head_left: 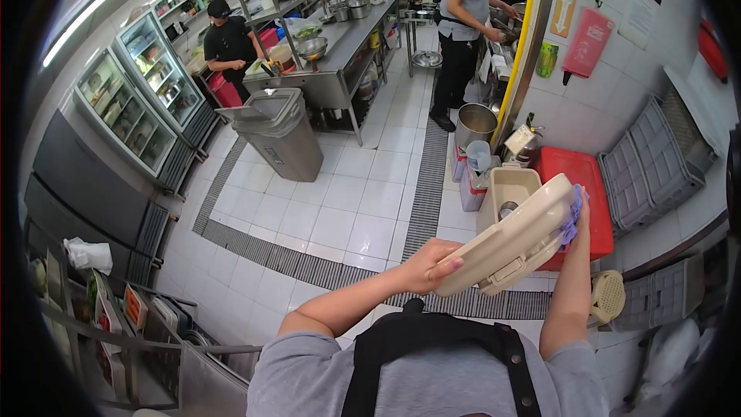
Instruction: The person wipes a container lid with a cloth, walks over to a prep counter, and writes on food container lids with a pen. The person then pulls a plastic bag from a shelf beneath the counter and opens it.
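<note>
A beige plastic lid (505, 239) with side latches is held up, tilted, in front of me. My left hand (434, 264) grips its lower left end, thumb on the near side. At the lid's upper right end, my right hand (583, 212) is closed on a purple cloth (572, 218), which presses against the lid's edge. Behind the lid stands an open beige container (515, 176), with a round metal item (507, 208) partly visible inside; the lid hides the rest of it.
A red box (571, 166) and stacked grey crates (648, 162) stand at right, near a steel pot (476, 122). A grey trash bin (285, 139) is on the tiled floor, beside a drain grate (309, 262). Two people work near a steel table (347, 38) and the stove.
</note>
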### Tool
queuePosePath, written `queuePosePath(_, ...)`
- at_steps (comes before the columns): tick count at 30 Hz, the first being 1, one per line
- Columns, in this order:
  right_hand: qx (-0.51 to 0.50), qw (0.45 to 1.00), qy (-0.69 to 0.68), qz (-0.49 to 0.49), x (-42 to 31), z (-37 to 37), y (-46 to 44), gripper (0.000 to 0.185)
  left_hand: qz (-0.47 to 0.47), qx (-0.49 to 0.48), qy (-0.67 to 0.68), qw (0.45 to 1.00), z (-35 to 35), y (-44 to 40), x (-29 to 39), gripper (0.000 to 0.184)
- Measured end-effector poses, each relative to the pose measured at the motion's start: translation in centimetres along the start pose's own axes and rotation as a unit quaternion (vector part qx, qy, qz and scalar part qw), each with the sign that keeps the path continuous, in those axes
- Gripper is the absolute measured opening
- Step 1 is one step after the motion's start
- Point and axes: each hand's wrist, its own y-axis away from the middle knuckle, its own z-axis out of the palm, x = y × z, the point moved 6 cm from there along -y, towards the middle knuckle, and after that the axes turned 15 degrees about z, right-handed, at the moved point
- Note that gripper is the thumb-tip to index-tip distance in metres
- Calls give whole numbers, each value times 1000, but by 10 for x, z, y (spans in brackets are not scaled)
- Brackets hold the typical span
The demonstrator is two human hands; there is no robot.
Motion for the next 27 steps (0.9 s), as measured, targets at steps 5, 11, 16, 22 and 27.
queuePosePath(5, -23, 999, -40, -14, -2, 38, 41, 51, 10, 77, 17, 997, -7, 30, -37, 65)
queuePosePath(11, 63, 985, 2, -160, -69, 38, 65, 33, -247, 107, 259, 928, -83, 104, -116, 101)
queuePosePath(16, 70, 936, 141, -316, -105, 220, 173, 32, -196, -88, 450, 867, -99, 59, -98, 107)
queuePosePath(22, 35, 845, 361, -392, -63, 343, 186, 28, -124, -140, -36, 982, -24, -78, -58, 60)
queuePosePath(27, 298, 638, 302, -642, -45, 338, 197, 43, -78, 233, -197, 949, -11, -93, -73, 47)
